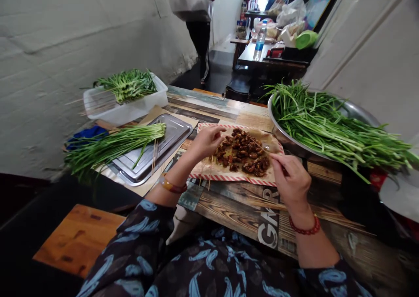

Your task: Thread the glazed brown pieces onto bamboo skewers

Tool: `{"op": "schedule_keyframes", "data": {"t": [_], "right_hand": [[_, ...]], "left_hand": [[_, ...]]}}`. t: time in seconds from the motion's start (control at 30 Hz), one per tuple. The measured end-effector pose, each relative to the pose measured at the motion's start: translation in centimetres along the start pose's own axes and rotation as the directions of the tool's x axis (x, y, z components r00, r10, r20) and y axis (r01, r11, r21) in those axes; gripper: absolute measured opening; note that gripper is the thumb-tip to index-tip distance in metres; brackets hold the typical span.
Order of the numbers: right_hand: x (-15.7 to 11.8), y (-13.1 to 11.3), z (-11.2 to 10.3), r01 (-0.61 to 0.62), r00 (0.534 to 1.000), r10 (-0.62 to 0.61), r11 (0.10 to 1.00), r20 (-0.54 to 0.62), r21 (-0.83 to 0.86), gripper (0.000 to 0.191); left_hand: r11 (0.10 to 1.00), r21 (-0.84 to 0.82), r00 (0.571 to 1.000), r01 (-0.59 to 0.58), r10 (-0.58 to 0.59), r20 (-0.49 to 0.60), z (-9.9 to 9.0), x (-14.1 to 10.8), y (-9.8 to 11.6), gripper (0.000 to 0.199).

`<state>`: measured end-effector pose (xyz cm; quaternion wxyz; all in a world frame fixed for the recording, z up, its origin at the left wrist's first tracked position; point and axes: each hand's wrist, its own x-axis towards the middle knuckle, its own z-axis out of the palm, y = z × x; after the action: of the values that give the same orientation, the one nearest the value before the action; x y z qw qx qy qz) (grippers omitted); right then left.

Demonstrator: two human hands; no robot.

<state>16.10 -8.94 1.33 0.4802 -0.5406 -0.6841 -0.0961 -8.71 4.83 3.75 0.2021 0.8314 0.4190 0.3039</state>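
Nearest my view is a dark shirt [225,266] with blue leaf shapes. Beyond it on the table [229,205], glossy brown pieces [245,148] lie in a shallow, paper-lined tray [204,173] with a red-striped edge. I see the left hand [211,142] loosely curled over its left side, near thin sticks; I cannot tell whether it grips anything. The right hand [291,172] is pinched narrow at the right edge, its contents unclear. To the right, a metal bowl [290,143] overflows with long green stalks [330,127]. At left, a white tub [131,111] holds leafy greens [131,85]; a green bundle [121,144] partly covers a metal lid [175,133].
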Motion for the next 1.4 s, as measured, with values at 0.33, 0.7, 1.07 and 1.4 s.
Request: {"op": "schedule_keyframes", "data": {"t": [0.33,0.7,1.07,1.4], "right_hand": [[0.1,0.5,0.3,-0.05,0.999,0.051,0.997,-0.014,0.057,0.018],[-0.3,0.2,0.5,-0.084,0.996,0.081,0.993,0.042,0.085,0.019],[-0.3,0.0,0.4,-0.101,0.995,0.098,0.991,0.033,0.087,0.025],[-0.2,-0.1,0.3,-0.09,0.995,0.087,0.995,0.052,0.042,0.024]], "left_hand": [[0.91,0.41,0.944,0.054,-0.18,0.276,3.7,4.8,0.6,0.021],[0.886,0.439,0.943,0.15,-0.261,0.204,4.3,5.0,-0.2,0.018],[0.293,-0.883,0.912,0.367,-0.299,0.28,2.5,2.0,3.0,0.043],[-0.006,-0.936,0.899,0.353,-0.274,0.341,3.2,0.7,6.0,0.028]]}}
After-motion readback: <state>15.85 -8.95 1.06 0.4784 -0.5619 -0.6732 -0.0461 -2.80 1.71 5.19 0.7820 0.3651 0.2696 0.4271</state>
